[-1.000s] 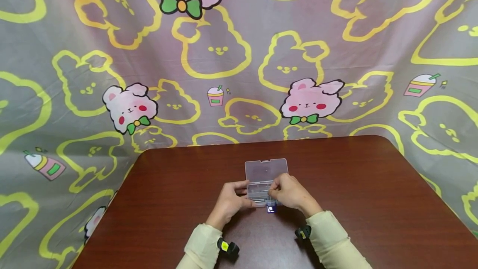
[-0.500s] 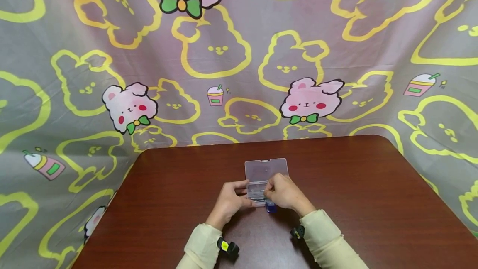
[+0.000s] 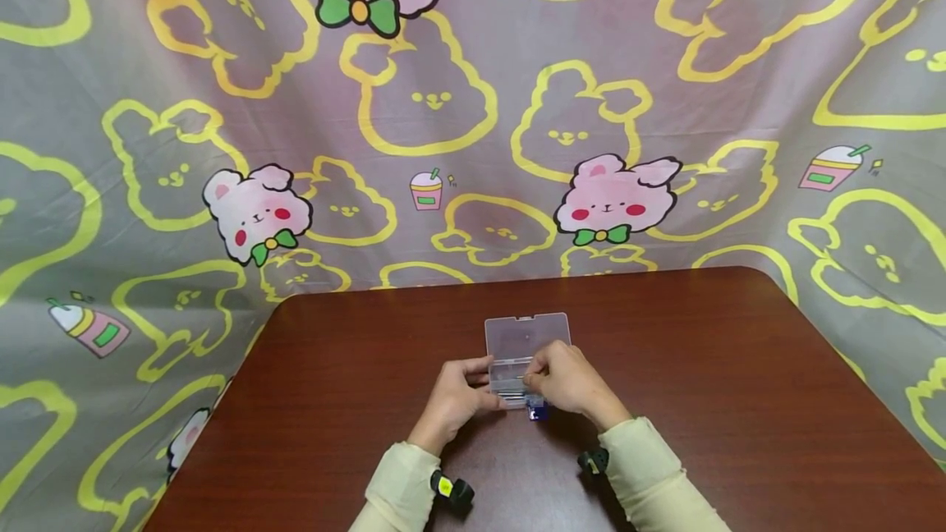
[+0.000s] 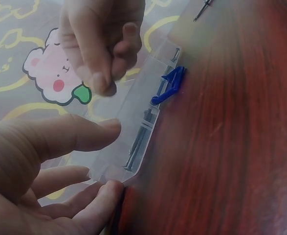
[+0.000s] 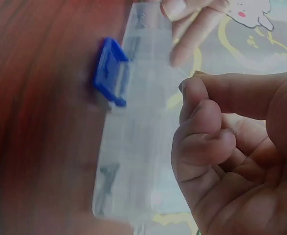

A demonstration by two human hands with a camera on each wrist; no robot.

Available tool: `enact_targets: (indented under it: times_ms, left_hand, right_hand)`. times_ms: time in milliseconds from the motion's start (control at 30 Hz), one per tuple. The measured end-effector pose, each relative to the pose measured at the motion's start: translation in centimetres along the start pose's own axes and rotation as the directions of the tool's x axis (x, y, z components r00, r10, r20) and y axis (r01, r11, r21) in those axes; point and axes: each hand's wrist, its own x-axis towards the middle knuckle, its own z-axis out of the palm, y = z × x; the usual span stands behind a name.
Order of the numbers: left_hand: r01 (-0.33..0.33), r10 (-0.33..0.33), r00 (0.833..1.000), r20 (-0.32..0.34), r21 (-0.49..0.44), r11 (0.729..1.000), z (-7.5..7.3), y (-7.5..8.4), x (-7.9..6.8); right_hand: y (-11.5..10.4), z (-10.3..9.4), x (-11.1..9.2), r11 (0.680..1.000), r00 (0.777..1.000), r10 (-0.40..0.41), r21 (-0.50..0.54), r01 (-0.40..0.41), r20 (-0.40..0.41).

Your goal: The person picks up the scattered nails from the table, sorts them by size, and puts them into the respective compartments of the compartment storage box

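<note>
A clear plastic box (image 3: 521,339) lies on the table with its lid raised at the back. Its front edge carries a blue clasp (image 4: 170,87), folded down. Long thin nails or screws (image 4: 137,146) lie in the front compartments. My left hand (image 3: 452,401) grips the box's left end, thumb at the front and fingers at the side. Over the box, my right hand (image 3: 569,380) holds thumb and index fingertips together, other fingers curled. A thin pale sliver shows at those fingertips in the right wrist view; its kind is too small to tell. The right hand hides part of the box.
The brown wooden table (image 3: 369,351) reaches back to a curtain (image 3: 473,121) printed with cartoon rabbits. A thin, dark, pointed object (image 4: 202,11) shows at the top of the left wrist view. Each wrist wears a black camera (image 3: 452,489).
My right hand has shifted slightly left and stays low over the box. The blue clasp tipped a little and settled back. My left hand has kept its place.
</note>
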Motion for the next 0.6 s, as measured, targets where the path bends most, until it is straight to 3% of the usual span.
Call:
enact_targets:
  times_ms: [600]
  left_hand:
    - [-0.013, 0.013, 1.0, 0.013, -0.033, 0.999, 0.0, 0.1, 0.0]
  right_hand:
    - [2.5, -3.7, -3.3, 0.989, 0.99, 0.14, 0.049, -0.14, 0.008]
